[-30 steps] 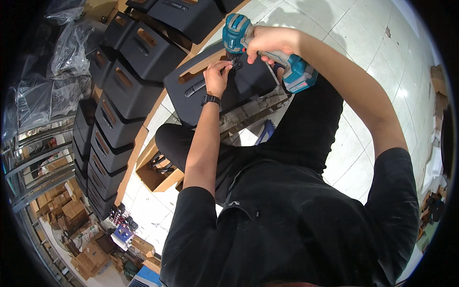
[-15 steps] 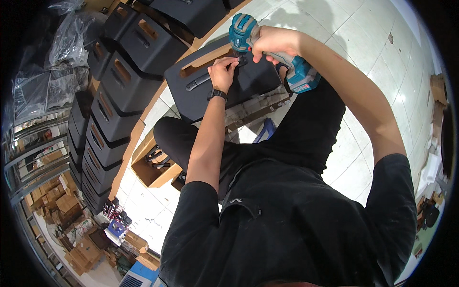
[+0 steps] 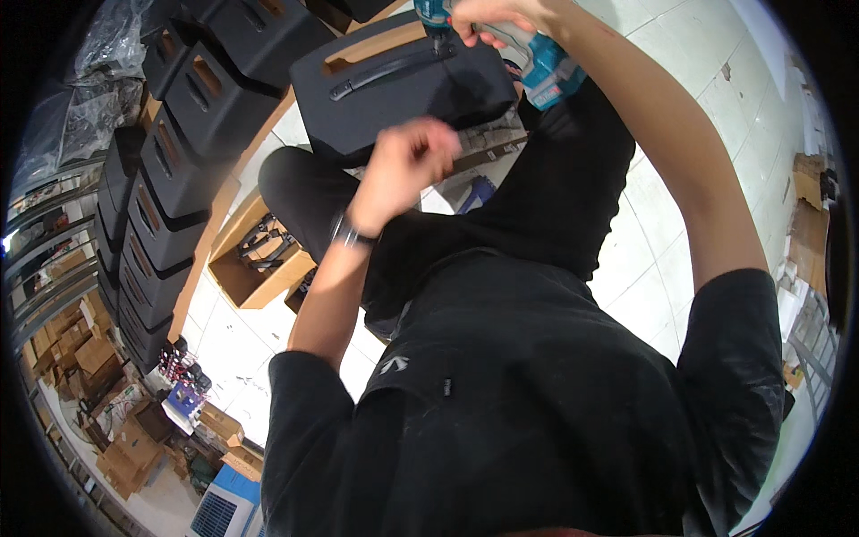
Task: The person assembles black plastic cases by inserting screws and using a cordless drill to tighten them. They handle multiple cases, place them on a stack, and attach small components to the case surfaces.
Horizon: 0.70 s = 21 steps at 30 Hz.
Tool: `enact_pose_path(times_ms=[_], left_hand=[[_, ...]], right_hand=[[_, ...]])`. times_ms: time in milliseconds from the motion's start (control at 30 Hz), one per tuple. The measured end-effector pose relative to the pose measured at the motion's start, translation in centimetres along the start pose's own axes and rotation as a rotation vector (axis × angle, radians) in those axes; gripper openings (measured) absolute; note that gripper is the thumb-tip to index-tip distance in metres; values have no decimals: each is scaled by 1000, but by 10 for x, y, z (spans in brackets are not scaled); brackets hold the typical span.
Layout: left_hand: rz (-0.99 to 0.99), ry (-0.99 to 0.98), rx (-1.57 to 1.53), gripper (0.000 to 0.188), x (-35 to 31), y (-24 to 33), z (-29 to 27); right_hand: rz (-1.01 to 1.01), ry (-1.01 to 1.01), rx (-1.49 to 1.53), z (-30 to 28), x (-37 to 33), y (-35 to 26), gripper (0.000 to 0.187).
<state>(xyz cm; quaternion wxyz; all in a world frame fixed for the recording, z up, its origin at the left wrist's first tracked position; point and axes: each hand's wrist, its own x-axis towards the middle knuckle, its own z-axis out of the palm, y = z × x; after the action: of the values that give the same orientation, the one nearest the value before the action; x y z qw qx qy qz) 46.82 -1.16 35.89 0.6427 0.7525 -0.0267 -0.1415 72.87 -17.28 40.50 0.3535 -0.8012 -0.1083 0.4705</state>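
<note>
1. The teal power drill (image 3: pixel 537 63) is cut off by the top edge above the black box (image 3: pixel 403 85); its front end and bit cannot be seen.
2. The right hand (image 3: pixel 492 16), wrapped about the drill's handle, is also partly lost at that top edge.
3. The left hand (image 3: pixel 407 170), in front of the black box, is motion-blurred; whether its fingers hold anything cannot be told.
4. The small parts in the open wooden crate (image 3: pixel 255 268), left of the box, are too small to identify.
</note>
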Motion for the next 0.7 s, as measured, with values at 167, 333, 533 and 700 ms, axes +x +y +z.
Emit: enact_pose_path(times_ms=[167,333,533,700], left_hand=[[-27,-329,256,26,-124,-10,57],[27,-106,303,33,-175,-31,68],[128,-116,414,42,-203,2,76],[310,2,697,16,-203,10,108]], right_hand=[[57,-67,140,-20,20,9,8],[70,11,-69,1,27,-24,14],[110,136,-71,-6,-4,-26,17],[23,134,-43,16,-17,-21,17]])
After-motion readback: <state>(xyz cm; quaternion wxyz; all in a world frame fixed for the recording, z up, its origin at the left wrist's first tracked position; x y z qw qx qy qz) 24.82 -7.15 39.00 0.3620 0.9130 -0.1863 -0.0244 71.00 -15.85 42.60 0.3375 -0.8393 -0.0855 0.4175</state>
